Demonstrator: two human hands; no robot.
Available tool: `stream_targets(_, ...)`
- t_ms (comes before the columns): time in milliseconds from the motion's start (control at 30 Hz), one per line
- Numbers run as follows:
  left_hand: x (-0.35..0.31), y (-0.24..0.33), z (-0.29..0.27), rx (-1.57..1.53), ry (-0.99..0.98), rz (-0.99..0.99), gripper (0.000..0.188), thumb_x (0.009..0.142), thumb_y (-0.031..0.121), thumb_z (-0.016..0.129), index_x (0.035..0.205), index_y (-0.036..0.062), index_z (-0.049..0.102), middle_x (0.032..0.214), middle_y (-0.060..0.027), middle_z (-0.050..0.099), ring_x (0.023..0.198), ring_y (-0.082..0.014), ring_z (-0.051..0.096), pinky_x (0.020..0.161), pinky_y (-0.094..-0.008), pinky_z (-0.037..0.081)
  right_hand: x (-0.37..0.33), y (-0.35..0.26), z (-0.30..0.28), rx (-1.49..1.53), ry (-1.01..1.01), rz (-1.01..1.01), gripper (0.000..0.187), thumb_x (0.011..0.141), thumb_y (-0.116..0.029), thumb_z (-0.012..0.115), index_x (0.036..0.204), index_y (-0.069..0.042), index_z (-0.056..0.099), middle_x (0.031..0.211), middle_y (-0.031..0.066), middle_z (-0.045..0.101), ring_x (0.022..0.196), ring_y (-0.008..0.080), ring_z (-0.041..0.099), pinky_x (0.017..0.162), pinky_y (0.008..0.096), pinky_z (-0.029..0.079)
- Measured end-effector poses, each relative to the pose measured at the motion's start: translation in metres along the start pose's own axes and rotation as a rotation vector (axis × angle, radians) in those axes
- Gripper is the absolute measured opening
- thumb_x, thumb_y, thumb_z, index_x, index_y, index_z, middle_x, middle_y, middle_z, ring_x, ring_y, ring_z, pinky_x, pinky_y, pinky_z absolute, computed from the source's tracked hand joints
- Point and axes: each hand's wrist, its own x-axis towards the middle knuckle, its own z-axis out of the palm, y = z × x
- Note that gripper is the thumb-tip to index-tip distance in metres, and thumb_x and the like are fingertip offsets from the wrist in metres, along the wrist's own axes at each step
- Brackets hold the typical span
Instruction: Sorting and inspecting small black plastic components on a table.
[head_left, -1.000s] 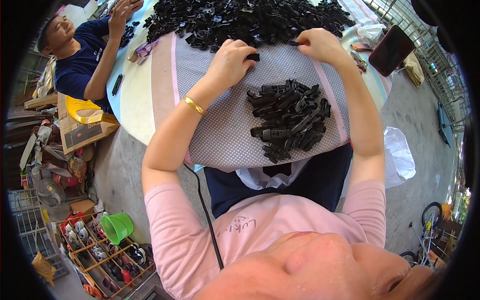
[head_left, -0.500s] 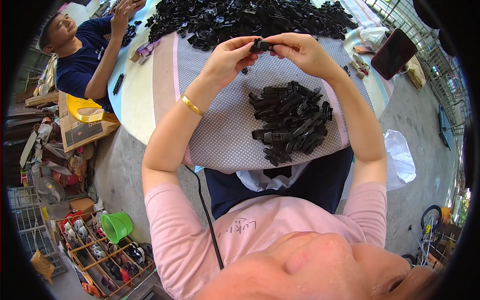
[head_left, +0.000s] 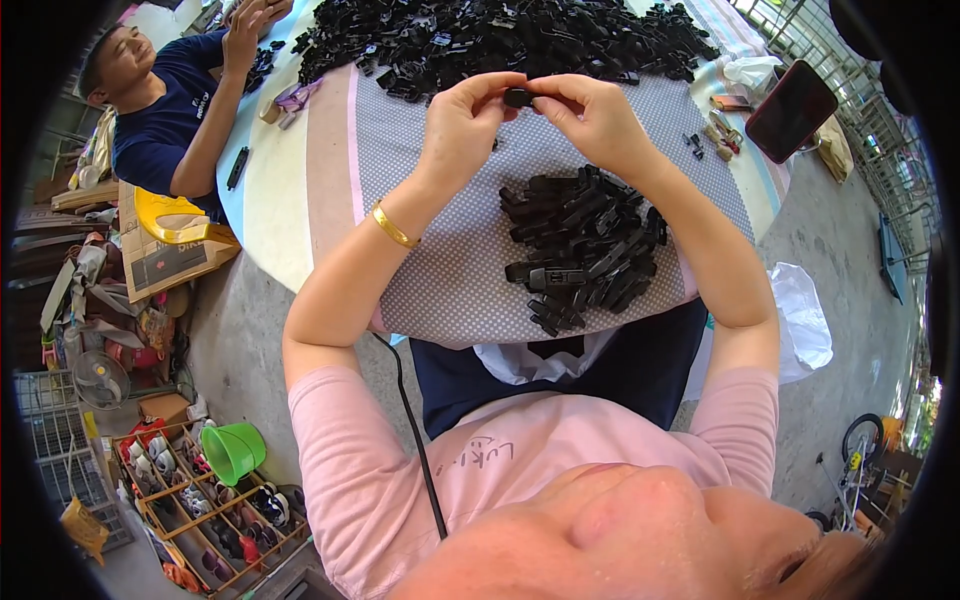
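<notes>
Both my hands meet over the far middle of the table, pinching one small black plastic part (head_left: 518,97) between them. My left hand (head_left: 468,118) grips its left side with thumb and fingers. From the other side, my right hand (head_left: 588,118) holds it the same way, so much of the part is covered. Nearer me, to the right, lies a pile of black plastic parts (head_left: 585,245). Just beyond my hands spreads a far larger heap of similar black parts (head_left: 500,40).
The round table (head_left: 440,270) has a patterned cloth. A phone (head_left: 790,110) stands at its right edge, near small metal pieces (head_left: 722,135). Another person (head_left: 165,110) sits at the far left. On the floor at left are a green bucket (head_left: 233,453) and a shoe rack (head_left: 205,510).
The black part has turned in my fingers and now shows less of itself. My hands have closed in around it, and my left wrist has shifted slightly right and nearer me.
</notes>
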Motion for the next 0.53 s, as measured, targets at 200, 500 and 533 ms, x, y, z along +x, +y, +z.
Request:
stream_targets(200, -0.004, 0.008, -0.002, 0.121, 0.045, 0.172, 0.037, 0.078, 0.001, 0.063, 0.115, 0.0013, 0.056, 0.099, -0.0082, 0.062, 0.086, -0.0099, 0.059, 0.078, -0.0217, 0.048, 0.003, -0.007, -0.003, -0.265, 0.063, -0.198, 0.023, 0.082, -0.012, 0.061, 0.102, 0.000, 0.060, 0.094, 0.0085, 0.063, 0.078, 0.0180, 0.061, 0.072, 0.0285, 0.051)
stream_targets(500, -0.012, 0.025, -0.005, 0.181, -0.061, 0.218, 0.040, 0.079, 0.002, 0.063, 0.118, 0.0077, 0.056, 0.093, -0.0059, 0.065, 0.083, -0.0070, 0.059, 0.076, -0.0193, 0.047, 0.009, -0.009, -0.026, 0.017, -0.177, 0.030, 0.038, 0.078, -0.012, 0.068, 0.112, 0.000, 0.056, 0.106, 0.0108, 0.061, 0.096, 0.0163, 0.059, 0.085, 0.0274, 0.047)
stream_targets(533, -0.014, 0.028, -0.003, 0.180, -0.058, 0.265, 0.041, 0.080, 0.002, 0.062, 0.119, 0.0087, 0.055, 0.092, -0.0057, 0.065, 0.084, -0.0070, 0.059, 0.077, -0.0190, 0.046, 0.008, -0.010, -0.026, 0.016, -0.176, 0.030, 0.038, 0.078, -0.012, 0.068, 0.112, 0.000, 0.056, 0.106, 0.0108, 0.061, 0.096, 0.0163, 0.059, 0.085, 0.0274, 0.047)
